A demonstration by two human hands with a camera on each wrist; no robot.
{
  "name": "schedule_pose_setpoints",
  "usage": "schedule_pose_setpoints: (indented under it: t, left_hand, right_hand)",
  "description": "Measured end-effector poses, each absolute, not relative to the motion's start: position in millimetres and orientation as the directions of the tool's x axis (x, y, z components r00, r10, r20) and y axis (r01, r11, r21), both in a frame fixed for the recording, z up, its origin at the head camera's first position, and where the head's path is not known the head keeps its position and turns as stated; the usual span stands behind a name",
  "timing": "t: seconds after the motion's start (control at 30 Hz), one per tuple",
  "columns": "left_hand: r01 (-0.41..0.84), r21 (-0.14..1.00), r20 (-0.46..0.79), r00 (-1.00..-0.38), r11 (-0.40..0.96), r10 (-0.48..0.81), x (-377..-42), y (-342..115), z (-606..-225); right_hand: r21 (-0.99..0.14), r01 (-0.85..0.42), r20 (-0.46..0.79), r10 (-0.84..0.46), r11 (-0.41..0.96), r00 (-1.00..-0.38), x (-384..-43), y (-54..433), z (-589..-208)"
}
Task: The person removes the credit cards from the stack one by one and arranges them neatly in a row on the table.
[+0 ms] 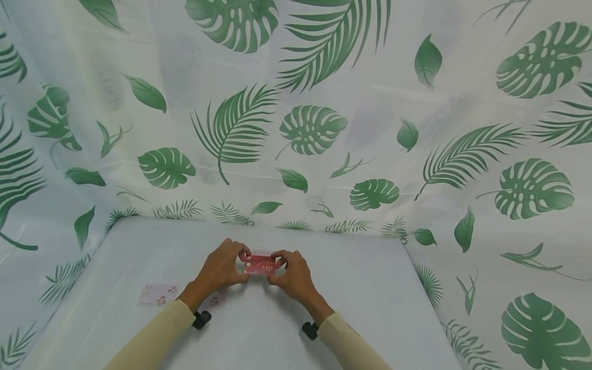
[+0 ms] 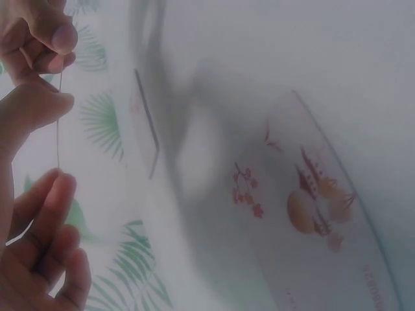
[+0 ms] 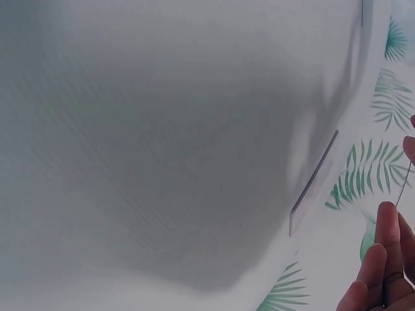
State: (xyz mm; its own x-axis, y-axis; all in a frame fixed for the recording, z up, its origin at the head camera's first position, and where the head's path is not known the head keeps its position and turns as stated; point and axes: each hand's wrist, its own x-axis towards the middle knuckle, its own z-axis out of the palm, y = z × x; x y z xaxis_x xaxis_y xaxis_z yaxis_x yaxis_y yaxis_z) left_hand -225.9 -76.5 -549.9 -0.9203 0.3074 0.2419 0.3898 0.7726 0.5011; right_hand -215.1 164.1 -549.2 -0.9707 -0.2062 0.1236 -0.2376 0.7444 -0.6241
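Observation:
A red card with "VIP" on it is held up over the white table between both hands. My left hand pinches its left end, thumb low and forefinger at the upper corner. The right end is pinched the same way by my right hand. Seen edge-on in the left wrist view, the card is a thin line between the fingers. Beyond and below the hands, a flat pale piece with a dark edge lies on the table, mostly hidden by the red card in the head view.
Left of the left forearm lies a pale card with red floral print. Another printed card is partly covered by the left wrist. A white curtain with green leaves rises behind the table and along its sides.

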Motion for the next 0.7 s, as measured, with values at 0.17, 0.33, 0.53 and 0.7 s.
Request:
schedule_pose_setpoints:
  t: [0.17, 0.33, 0.53, 0.7]
  left_hand:
    - [0.401, 0.483, 0.248, -0.915, 0.778, 0.318, -222, -76, -552]
    - [0.411, 0.482, 0.262, -0.910, 0.774, 0.321, -217, -76, -553]
    - [0.398, 0.485, 0.250, -0.917, 0.779, 0.312, -211, -76, -557]
    - [0.397, 0.490, 0.252, -0.917, 0.776, 0.309, -207, -77, -561]
  right_hand:
    - [-0.629, -0.213, 0.101, -0.192, 0.747, -0.976, -211, 164, -550]
    - [-0.627, -0.201, 0.088, -0.188, 0.753, -0.978, -206, 164, -551]
    - [-0.612, -0.208, 0.093, -0.192, 0.763, -0.977, -201, 163, -554]
    - [-0.608, -0.214, 0.097, -0.196, 0.765, -0.976, -197, 163, -557]
